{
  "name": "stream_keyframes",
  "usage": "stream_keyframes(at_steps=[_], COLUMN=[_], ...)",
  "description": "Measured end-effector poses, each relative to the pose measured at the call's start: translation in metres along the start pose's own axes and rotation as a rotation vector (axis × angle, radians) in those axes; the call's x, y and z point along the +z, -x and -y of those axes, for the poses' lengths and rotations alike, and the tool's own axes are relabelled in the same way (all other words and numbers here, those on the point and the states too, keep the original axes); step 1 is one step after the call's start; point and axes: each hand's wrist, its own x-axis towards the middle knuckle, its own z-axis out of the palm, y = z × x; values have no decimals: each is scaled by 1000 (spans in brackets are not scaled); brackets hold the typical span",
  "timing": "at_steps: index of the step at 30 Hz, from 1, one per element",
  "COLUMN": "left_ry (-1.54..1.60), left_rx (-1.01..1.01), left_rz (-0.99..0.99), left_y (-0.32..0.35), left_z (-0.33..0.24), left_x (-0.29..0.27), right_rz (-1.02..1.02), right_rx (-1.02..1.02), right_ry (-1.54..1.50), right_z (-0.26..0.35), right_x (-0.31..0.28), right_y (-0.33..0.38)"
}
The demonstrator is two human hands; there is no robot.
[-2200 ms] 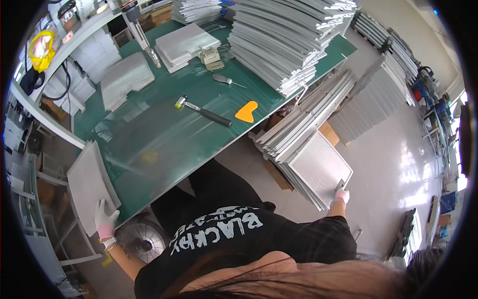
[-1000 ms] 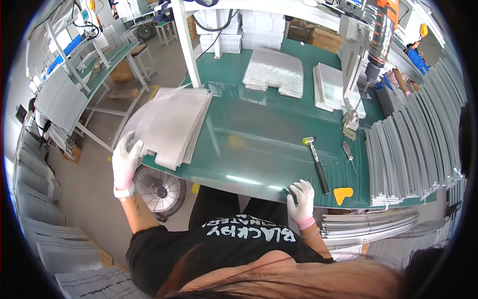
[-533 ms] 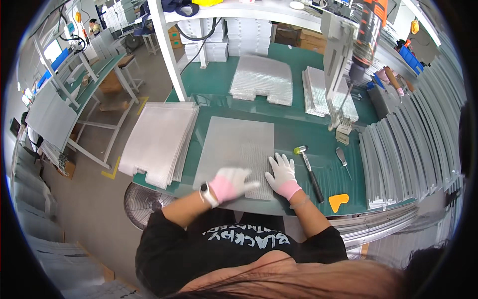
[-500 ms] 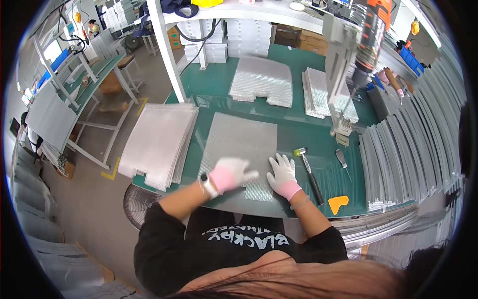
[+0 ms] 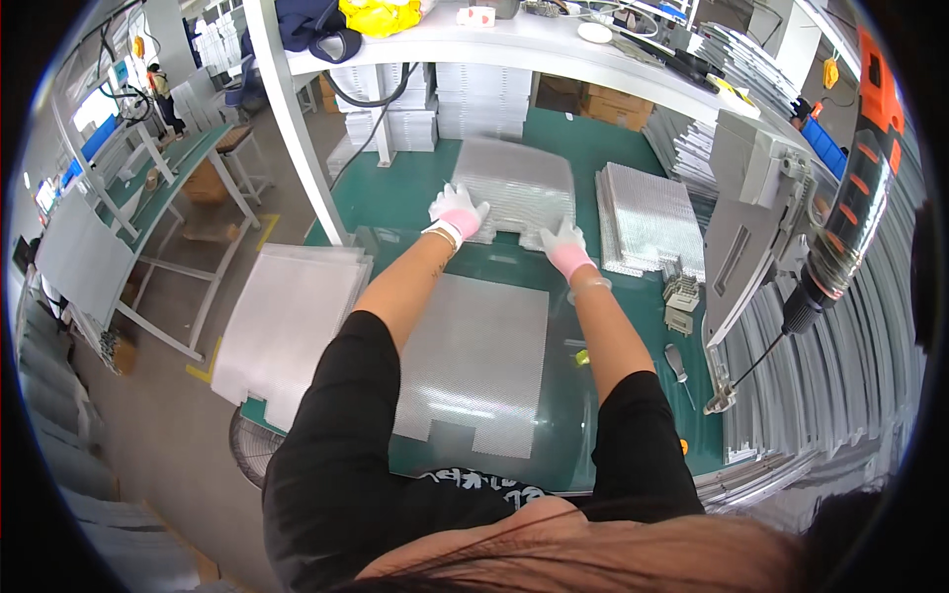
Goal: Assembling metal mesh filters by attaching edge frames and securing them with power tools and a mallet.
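A stack of translucent bubbled sheets (image 5: pixel 514 178) with a notch in its near edge lies on the far part of the green table. My left hand (image 5: pixel 458 210), in a white and pink glove, rests at its near left corner with fingers spread. At the near right corner is my right hand (image 5: pixel 566 249), gloved alike, thumb and fingers apart. Neither hand visibly lifts a sheet. Closer to me, a single perforated grey sheet (image 5: pixel 479 346) with a notched near edge lies flat beneath my forearms. A hammer's yellow-green head (image 5: pixel 582 358) shows beside my right forearm, which hides its handle.
A pile of pale sheets (image 5: pixel 292 316) overhangs the table's left side. More bubbled sheets (image 5: pixel 647 212) lie at right, near a screwdriver (image 5: pixel 676 364). An orange and black power driver (image 5: pixel 840 208) hangs on a stand. Upright grey panels (image 5: pixel 830 376) line the right edge.
Both hands have moved forward from the near perforated sheet to the far bubbled stack. My right forearm now covers most of the hammer. The whole view has shifted.
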Motion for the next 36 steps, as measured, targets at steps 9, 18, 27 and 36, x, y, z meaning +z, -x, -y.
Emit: stream_keyframes(at_steps=[9,18,27,36], left_ry=[555,2057,809,206], left_rx=[487,281,156,330], left_rz=[-607,114,-100,-39], left_y=[-2,69,307,341], left_z=[23,63,86,128], left_x=[-34,-111,-104,-64], right_rz=[-134,-173,57,35], right_rx=[-239,-339,-280,-265], right_ry=[65,-904,-547,-206], right_z=[67,21,25,-3], right_x=[-42,-94,-95,-42], right_y=[9,37,277,373])
